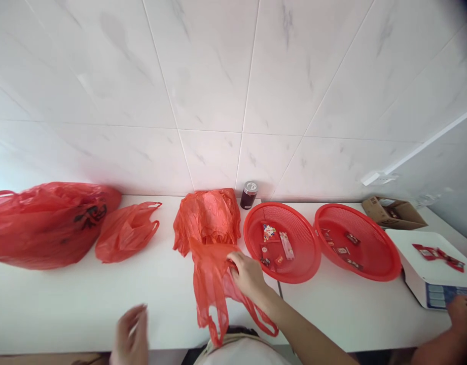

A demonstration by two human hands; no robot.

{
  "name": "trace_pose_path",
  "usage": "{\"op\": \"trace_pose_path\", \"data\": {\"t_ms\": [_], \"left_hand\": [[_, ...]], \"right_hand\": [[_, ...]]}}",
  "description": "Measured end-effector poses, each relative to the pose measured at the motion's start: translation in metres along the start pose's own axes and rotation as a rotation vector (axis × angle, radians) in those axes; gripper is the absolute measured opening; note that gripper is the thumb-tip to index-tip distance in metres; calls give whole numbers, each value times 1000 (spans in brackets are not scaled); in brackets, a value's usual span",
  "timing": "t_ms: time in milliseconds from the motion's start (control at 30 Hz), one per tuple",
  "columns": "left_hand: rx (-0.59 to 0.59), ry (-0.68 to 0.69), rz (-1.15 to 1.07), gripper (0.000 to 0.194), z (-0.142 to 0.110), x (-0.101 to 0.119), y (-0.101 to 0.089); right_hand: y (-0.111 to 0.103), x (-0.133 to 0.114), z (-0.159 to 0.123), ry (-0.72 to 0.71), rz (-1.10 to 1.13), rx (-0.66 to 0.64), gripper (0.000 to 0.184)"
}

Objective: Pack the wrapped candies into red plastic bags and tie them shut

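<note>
A thin red plastic carrier bag (208, 284) hangs toward me over the table's near half, its loop handles drooping at the front edge. My right hand (246, 274) pinches this bag near its upper right side. Behind it, a crumpled pile of red plastic bags (210, 215) touches its top end. My left hand (131, 334) is low on the left, apart from the bags, slightly blurred, with its fingers loosely curled and a gap between them. I see nothing in it.
Left stand a large full red bag (46, 225) and a smaller red bag (127, 233). A dark can (249, 195) is by the wall. Two red baskets (313, 268) (389, 274) hold small packets. At right are a scale (416, 289), a carton (411, 221) and another person's hand (461, 314).
</note>
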State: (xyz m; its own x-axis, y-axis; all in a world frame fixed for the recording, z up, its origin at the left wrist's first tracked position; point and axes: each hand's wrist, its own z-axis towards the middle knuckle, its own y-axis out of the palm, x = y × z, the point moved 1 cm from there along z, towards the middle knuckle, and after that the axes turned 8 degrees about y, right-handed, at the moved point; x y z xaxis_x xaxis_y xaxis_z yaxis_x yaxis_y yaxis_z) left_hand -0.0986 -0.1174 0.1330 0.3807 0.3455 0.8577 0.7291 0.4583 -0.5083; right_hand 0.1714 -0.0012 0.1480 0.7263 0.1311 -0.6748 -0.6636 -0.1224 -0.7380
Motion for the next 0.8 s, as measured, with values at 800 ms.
{"op": "trace_pose_path", "data": {"t_ms": [800], "left_hand": [[-530, -427, -868, 6, 1, 52, 53]], "right_hand": [[-53, 75, -4, 73, -52, -249, 55]]}}
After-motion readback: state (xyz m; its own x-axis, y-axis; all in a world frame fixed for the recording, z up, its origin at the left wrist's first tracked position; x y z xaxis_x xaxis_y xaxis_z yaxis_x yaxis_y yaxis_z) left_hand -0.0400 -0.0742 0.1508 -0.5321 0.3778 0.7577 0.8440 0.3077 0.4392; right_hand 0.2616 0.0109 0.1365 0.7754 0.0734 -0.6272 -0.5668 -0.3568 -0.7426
